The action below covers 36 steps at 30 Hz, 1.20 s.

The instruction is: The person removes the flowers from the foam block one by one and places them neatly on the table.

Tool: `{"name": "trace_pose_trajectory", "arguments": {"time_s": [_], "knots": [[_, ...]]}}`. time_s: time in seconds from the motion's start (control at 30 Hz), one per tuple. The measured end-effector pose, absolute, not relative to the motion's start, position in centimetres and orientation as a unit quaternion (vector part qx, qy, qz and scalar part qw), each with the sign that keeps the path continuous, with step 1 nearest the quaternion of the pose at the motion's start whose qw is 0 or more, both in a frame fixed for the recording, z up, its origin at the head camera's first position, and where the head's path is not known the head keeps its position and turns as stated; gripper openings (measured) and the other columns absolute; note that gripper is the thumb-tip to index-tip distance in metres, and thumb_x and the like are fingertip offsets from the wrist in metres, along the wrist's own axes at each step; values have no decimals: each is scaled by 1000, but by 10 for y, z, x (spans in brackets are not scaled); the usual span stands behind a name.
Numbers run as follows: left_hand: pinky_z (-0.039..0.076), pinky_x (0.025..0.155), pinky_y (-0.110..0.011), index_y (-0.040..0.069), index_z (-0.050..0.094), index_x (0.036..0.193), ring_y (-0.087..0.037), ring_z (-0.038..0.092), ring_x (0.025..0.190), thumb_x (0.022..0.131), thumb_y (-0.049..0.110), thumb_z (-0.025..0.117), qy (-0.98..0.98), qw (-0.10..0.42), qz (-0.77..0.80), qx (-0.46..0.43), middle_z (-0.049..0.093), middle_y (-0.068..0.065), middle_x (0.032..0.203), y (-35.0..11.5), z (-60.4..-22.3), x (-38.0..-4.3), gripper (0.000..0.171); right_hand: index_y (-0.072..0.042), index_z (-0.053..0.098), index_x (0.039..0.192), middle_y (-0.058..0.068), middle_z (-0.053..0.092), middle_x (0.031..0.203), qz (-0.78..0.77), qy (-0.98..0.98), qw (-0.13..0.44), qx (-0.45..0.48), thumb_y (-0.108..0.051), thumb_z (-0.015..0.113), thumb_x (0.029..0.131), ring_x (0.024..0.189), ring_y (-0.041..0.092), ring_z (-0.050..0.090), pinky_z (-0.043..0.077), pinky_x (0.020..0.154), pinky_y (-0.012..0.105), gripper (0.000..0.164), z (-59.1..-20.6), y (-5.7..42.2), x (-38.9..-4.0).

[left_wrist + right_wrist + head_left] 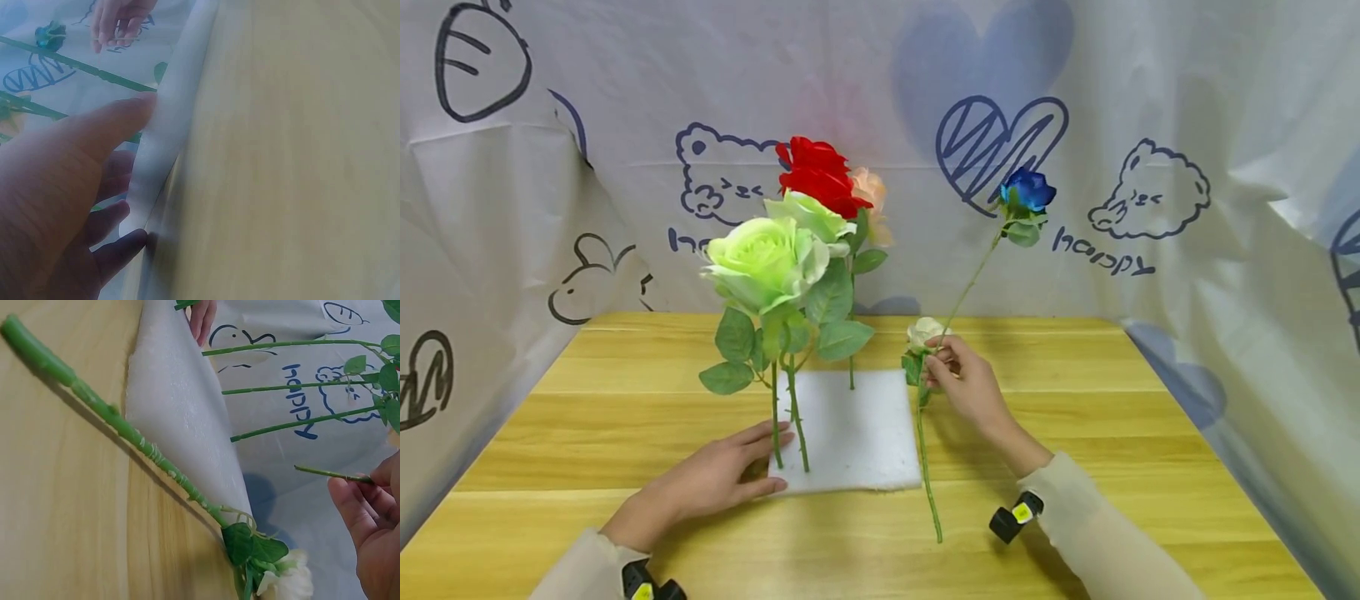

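The right hand (966, 383) pinches the thin green stem of a blue rose (1028, 190) between thumb and fingertips; its bloom stands up high at the right. In the right wrist view, the cut end of the stem (325, 472) sticks out past the fingers. A white rose (927, 333) with a long stem (928, 475) lies on the table beside the foam block (865, 433), partly behind the right hand. The left hand (715, 475) rests at the block's left side, fingers extended, fingertips and thumb touching its edge (169, 119).
Upright in the foam stand light green roses (767, 258), a red rose (820, 175) and a peach rose (871, 200), their leaves spreading over the block. The wooden table (1075, 517) ends at a white cloth (880, 83) with drawings behind and at both sides.
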<state>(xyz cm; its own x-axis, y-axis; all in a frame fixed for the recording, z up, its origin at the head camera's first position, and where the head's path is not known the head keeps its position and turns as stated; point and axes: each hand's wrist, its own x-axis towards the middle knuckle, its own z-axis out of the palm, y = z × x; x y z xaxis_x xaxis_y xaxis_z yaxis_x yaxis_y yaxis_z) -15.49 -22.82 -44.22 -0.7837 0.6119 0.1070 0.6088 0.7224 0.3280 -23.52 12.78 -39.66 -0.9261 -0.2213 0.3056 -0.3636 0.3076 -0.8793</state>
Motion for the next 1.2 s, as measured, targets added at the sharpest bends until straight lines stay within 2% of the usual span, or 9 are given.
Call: {"name": "trace_pose_trajectory", "arguments": {"time_s": [0.07,0.2,0.4,0.57,0.83,1.2], "knots": [[43,102,-50,6,50,143,-36,46,131,96,57,51,928,7,177,327,40,-13,151,-228,-442,-155,69,-2,58,122,16,63,90,558,-807,64,183,-9,56,100,83,37,65,59,72,40,23,-396,131,-233],[43,102,-51,6,50,144,-36,46,131,96,57,51,929,10,178,325,40,-13,151,-228,-441,-155,69,0,56,125,21,63,91,558,-806,61,188,-6,57,99,82,40,65,59,71,40,27,-397,137,-230],[42,103,-51,6,51,143,-36,44,132,96,57,52,929,9,180,323,40,-13,151,-227,-441,-154,69,-2,50,131,21,66,90,529,-825,65,188,-4,60,97,72,25,67,59,69,46,35,-399,147,-222],[42,103,-51,6,51,143,-36,45,132,96,56,52,929,8,180,323,41,-13,151,-227,-441,-154,69,-3,44,134,23,65,90,520,-828,55,203,0,61,96,70,21,66,59,68,44,42,-400,157,-215],[42,103,-50,6,51,143,-36,44,132,96,56,52,929,8,179,324,40,-12,151,-227,-440,-154,69,-3,46,132,16,66,87,487,-846,41,214,-3,62,96,69,18,65,59,65,37,40,-402,171,-203],[43,103,-50,6,50,143,-35,45,132,96,56,52,929,9,179,323,41,-13,151,-227,-441,-154,69,0,47,130,13,65,85,449,-862,28,235,-3,62,96,66,16,63,58,60,36,38,-406,189,-185]]}}
